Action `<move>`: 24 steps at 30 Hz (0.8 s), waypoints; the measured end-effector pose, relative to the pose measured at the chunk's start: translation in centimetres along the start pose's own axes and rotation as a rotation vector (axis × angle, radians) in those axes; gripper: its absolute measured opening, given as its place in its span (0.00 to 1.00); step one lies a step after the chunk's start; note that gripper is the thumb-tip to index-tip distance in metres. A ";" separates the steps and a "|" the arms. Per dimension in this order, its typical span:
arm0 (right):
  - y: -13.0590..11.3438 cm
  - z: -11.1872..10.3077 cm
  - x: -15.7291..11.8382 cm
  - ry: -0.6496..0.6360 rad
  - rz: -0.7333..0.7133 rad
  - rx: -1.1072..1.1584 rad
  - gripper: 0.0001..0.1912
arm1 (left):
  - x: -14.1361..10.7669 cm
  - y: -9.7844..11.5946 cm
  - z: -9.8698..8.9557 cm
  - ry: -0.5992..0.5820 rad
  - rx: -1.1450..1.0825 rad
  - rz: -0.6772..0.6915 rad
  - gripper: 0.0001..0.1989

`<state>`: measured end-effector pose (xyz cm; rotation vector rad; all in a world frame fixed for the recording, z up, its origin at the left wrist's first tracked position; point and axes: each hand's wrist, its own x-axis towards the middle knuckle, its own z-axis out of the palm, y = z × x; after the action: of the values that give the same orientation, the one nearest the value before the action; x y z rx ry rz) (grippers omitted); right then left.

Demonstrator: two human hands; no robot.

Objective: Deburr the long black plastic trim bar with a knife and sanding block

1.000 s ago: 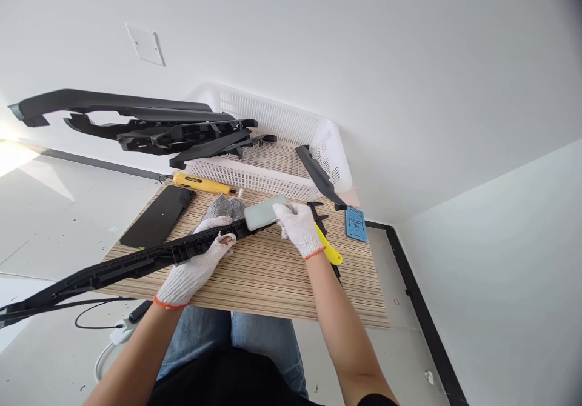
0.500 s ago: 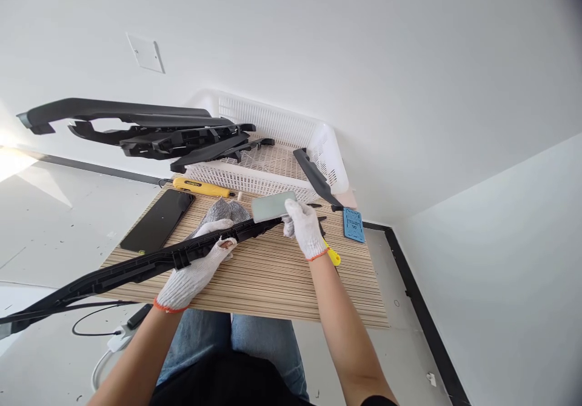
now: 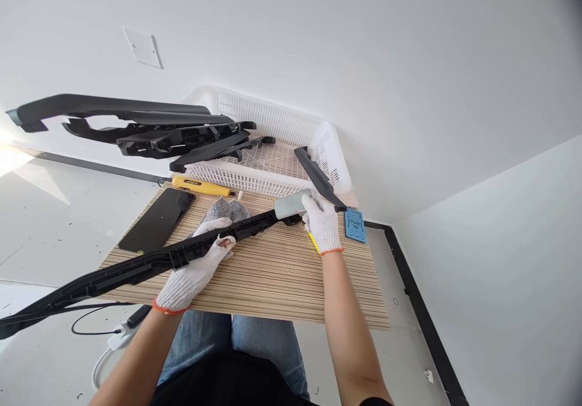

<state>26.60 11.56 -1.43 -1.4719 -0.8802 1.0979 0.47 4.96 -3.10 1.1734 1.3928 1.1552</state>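
Note:
My left hand, in a white knit glove, is wrapped round a long black plastic strip that slants from the lower left up to the middle of the table. Pinched in my gloved right hand is a flat, pale green-grey plate, held over the strip's far end. A crumpled grey cloth lies just beyond my left hand. Part of a yellow-handled tool shows beside my right hand, which hides the rest of it.
A white basket at the back holds several black parts; another black piece leans over its right end. A yellow pen-like tool, a dark phone-like slab and a blue card lie on the striped table.
My right hand has moved to the right with the plate, from near the strip's middle to its far end. My left hand keeps its hold on the strip.

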 end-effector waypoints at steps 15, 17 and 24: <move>0.6 1.3 -0.2 -0.362 0.079 0.053 0.24 | 0.7 1.7 0.2 0.426 -0.417 -0.085 0.18; 1.1 1.6 -0.2 -0.247 0.016 -0.048 0.26 | 0.9 1.3 0.0 0.468 -0.390 -0.082 0.15; 1.5 0.9 0.2 -0.223 0.022 -0.252 0.23 | 0.8 1.1 -0.4 0.397 -0.289 -0.099 0.15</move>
<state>25.73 11.73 -2.97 -1.5868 -1.1966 1.2184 0.13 5.79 -2.02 0.6870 1.4916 1.5154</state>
